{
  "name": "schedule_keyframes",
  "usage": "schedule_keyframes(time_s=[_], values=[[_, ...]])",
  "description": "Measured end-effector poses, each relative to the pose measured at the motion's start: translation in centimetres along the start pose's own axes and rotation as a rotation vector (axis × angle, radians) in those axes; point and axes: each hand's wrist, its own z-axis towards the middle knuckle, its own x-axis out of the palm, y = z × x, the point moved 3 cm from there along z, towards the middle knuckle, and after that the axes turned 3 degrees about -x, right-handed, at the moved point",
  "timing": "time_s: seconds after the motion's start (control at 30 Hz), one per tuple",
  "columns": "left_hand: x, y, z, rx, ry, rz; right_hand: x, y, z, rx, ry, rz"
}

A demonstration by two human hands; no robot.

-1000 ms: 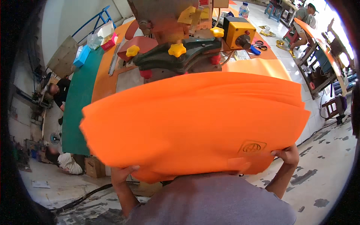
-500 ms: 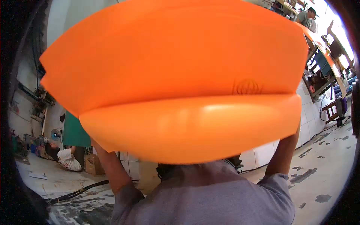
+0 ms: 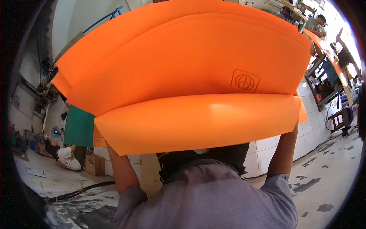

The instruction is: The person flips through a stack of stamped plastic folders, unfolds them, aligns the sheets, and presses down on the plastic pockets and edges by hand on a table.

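A large, flexible orange sheet [image 3: 164, 65] spreads in front of me and fills the upper middle. Its near part curls over into a rounded, shiny fold [image 3: 190, 122]. A dark line emblem [image 3: 244, 81], a round figure inside a rounded square, marks the sheet right of centre. My left forearm [image 3: 124, 171] and my right forearm [image 3: 283, 154] reach up behind the fold at its two ends. Both hands are hidden by the sheet, so their fingers and grip do not show. A green panel [image 3: 79, 126] hangs beside the sheet's left end.
A person in a white top [image 3: 68, 158] is low at the left, near a cardboard box [image 3: 94, 165] and a small fan [image 3: 57, 132]. Another person [image 3: 315, 26] works at a long bench at the upper right. A dark stool [image 3: 336, 121] stands beneath it. A black hose [image 3: 80, 191] crosses the floor.
The orange sheet, blurred before, is now sharper, and its fold's lower edge has risen, baring more of my lap. The sheet's left end has shifted right, and the emblem has moved up slightly.
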Motion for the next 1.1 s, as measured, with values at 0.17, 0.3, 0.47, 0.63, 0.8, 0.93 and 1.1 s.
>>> schedule_keyframes(time_s=[0.17,0.3,0.47,0.63,0.8,0.93,1.1], values=[[-0.3,-0.2,1.0,-0.008,-0.009,-0.003,0.3,0.0,0.5,-0.004,-0.003,0.005],[-1.5,-1.2,0.8,-0.011,-0.006,-0.009,0.2,0.0,0.5,-0.010,-0.007,0.009],[-0.9,-0.9,1.4,-0.031,-0.015,0.003,0.6,-0.2,0.3,-0.015,-0.014,-0.013],[-1.2,-0.1,0.7,-0.053,-0.025,-0.022,0.9,-0.4,-0.3,-0.015,-0.006,-0.023],[-0.8,0.2,-0.6,-0.139,-0.028,-0.025,1.0,-0.2,-0.3,-0.010,-0.014,-0.030],[-0.6,-0.6,-1.3,-0.150,-0.020,-0.011,1.6,-0.3,-0.3,-0.011,-0.005,-0.037],[3.4,-1.7,1.2,0.003,0.192,0.143,2.1,1.4,0.1,-0.038,-0.060,-0.097]])
